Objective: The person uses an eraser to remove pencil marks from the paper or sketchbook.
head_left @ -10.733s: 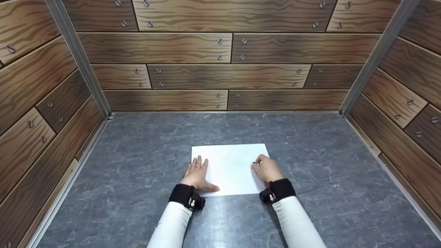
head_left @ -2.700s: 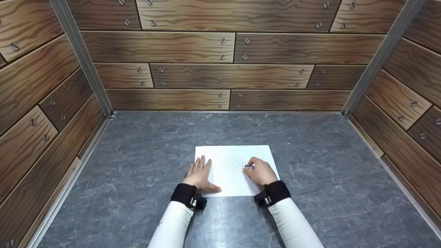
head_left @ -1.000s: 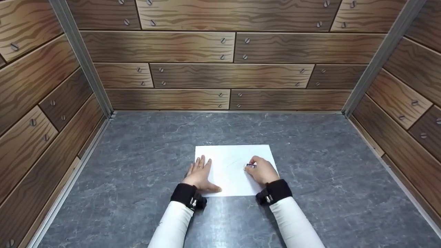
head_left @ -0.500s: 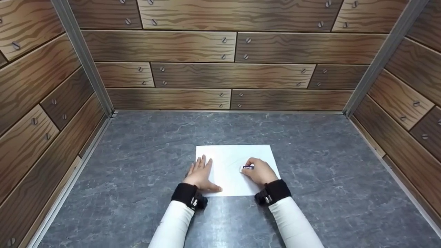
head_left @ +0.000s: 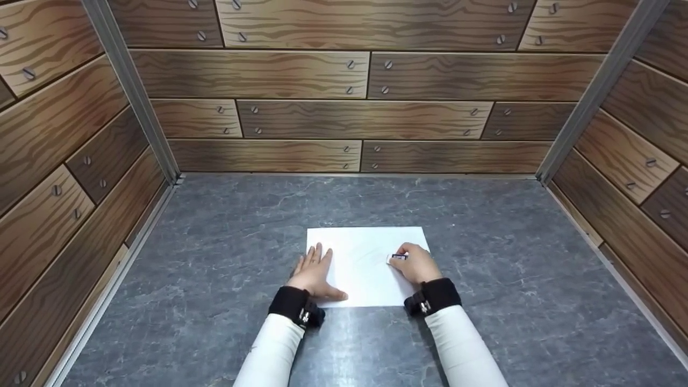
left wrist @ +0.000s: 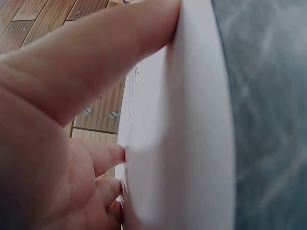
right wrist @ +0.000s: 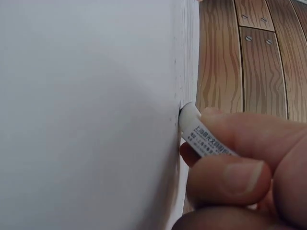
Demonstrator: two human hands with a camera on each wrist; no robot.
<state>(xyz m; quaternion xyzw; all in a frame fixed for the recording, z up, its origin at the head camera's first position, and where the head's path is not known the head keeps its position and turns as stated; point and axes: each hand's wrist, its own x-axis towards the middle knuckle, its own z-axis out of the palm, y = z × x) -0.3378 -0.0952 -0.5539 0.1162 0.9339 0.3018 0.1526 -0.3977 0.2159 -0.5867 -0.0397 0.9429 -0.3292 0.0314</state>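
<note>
A white sheet of paper (head_left: 360,287) lies flat on the grey table. My left hand (head_left: 313,277) rests on its left side, fingers spread and thumb stretched along the near edge. On the right side of the sheet, my right hand (head_left: 422,266) pinches a white eraser (right wrist: 190,120) in a printed sleeve between thumb and fingers. The eraser's rounded, slightly darkened end is right at the paper surface in the right wrist view. Faint pencil lines (left wrist: 134,84) run across the sheet between the hands, and tiny dark crumbs dot the paper near the eraser.
The grey marbled tabletop (head_left: 242,215) surrounds the sheet. Wood-patterned panels (head_left: 301,119) with metal corner strips (head_left: 141,94) enclose it at the back and both sides. Each wrist wears a black band (head_left: 442,293) with a small camera.
Over the earlier frames my right hand shifts back and forth over the paper with the eraser; since half a second ago it has slid right. My left hand stays in place on the sheet.
</note>
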